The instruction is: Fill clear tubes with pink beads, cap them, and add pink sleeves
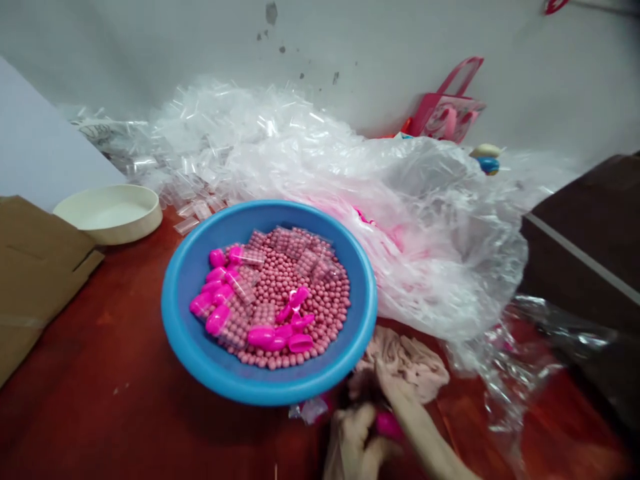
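Red tabletop [120, 427] lies under the blurred left hand [353, 435] and right hand [385, 377], close together by a magenta piece [389, 425]; I cannot tell whether either grips it. Beige cloth [417, 363] lies beside the right hand; beyond, a blue basin [175, 327] holds pink beads [280, 270] before clear plastic [310, 150].

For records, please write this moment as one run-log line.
left hand: near round blue plastic basin; right hand: by crumpled beige cloth; basin: round pink beads, glossy magenta plastic pieces; grips: unclear
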Tool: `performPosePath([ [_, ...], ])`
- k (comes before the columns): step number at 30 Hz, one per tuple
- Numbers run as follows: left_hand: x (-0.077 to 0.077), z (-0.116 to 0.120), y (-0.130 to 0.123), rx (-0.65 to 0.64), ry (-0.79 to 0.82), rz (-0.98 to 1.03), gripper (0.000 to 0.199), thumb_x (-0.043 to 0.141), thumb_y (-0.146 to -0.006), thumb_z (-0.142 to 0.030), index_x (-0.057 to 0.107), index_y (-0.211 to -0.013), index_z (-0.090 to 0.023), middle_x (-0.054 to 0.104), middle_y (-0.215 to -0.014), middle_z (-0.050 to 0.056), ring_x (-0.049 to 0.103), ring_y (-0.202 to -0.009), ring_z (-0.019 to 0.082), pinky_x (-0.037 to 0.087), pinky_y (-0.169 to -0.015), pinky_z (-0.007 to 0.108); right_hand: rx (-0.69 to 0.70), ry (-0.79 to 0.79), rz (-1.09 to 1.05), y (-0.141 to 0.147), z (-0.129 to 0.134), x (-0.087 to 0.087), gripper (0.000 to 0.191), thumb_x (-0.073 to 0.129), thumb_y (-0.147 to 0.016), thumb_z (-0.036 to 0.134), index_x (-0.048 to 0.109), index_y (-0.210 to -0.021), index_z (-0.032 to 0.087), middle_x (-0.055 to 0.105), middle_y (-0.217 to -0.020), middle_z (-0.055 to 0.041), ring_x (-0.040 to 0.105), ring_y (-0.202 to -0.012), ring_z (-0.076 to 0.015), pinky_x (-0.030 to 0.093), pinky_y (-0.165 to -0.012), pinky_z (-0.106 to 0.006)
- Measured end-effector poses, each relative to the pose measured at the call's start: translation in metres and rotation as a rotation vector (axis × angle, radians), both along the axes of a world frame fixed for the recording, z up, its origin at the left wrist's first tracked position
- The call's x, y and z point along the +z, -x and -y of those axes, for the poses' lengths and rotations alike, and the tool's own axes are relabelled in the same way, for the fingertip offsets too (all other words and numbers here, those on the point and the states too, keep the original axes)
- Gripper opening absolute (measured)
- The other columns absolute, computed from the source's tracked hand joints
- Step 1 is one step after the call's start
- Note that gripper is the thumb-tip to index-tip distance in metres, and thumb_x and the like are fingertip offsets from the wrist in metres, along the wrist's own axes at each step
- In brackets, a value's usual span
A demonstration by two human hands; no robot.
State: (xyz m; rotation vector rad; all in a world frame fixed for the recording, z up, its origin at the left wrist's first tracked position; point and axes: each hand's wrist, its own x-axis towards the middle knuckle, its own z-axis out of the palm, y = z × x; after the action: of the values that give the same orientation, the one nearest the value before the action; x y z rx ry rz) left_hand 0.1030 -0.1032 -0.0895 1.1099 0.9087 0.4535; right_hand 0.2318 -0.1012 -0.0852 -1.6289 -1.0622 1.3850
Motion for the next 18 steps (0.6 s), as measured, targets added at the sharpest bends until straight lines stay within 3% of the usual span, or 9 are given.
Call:
performPosePath([
  [1, 0.001, 0.001, -0.002, 0.011, 0.014, -0.004, 0.012, 0.064, -0.076, -0.019, 0.067, -0.088, -0.016, 0.064, -0.079, 0.001, 0.058, -0.079, 0.019, 0.049, -0.073, 0.033, -0.050, 0.062, -0.098, 0.002, -0.004, 0.005, 0.059, 0.031, -0.087, 0.063, 0.067, -0.070, 0.019, 0.069, -0.072, -0.0074, 0.066, -0.071, -0.0218, 0.054, -0.069, -0.034],
  [3, 0.007, 0.002, -0.005, 0.056, 0.075, 0.049, 0.013, 0.063, -0.068, -0.012, 0.069, -0.079, -0.015, 0.057, -0.059, -0.002, 0.053, -0.062, 0.015, 0.046, -0.062, 0.027, -0.153, 0.202, -0.342, 0.004, -0.011, 0.014, 0.060, 0.034, -0.084, 0.066, 0.065, -0.069, 0.017, 0.067, -0.067, -0.0064, 0.064, -0.064, -0.0165, 0.051, -0.066, -0.028],
  [9, 0.039, 0.005, -0.009, 0.198, 0.181, 0.204, 0.014, 0.060, -0.063, -0.013, 0.065, -0.075, -0.011, 0.056, -0.054, -0.002, 0.047, -0.048, 0.010, 0.044, -0.049, 0.022, -0.128, 0.250, -0.560, 0.009, -0.010, 0.042, 0.060, 0.035, -0.085, 0.064, 0.064, -0.075, 0.013, 0.065, -0.068, -0.0071, 0.062, -0.061, -0.0143, 0.045, -0.054, -0.023],
  [14, 0.055, 0.002, 0.000, 0.211, 0.134, 0.165, 0.013, 0.063, -0.065, -0.019, 0.067, -0.075, -0.013, 0.057, -0.055, -0.001, 0.049, -0.050, 0.011, 0.045, -0.049, 0.022, -0.038, 0.182, -0.550, 0.020, -0.011, 0.068, 0.050, 0.049, -0.079, 0.062, 0.064, -0.079, 0.014, 0.064, -0.074, -0.0047, 0.060, -0.062, -0.0125, 0.043, -0.055, -0.021],
  [18, 0.061, 0.002, 0.011, 0.192, 0.008, 0.092, 0.028, 0.064, -0.069, -0.025, 0.068, -0.095, -0.016, 0.061, -0.061, 0.000, 0.050, -0.052, 0.013, 0.045, -0.050, 0.022, -0.021, 0.098, -0.394, 0.028, -0.012, 0.077, 0.049, 0.050, -0.079, 0.061, 0.064, -0.078, 0.014, 0.062, -0.073, -0.0036, 0.057, -0.061, -0.0130, 0.044, -0.056, -0.024],
])
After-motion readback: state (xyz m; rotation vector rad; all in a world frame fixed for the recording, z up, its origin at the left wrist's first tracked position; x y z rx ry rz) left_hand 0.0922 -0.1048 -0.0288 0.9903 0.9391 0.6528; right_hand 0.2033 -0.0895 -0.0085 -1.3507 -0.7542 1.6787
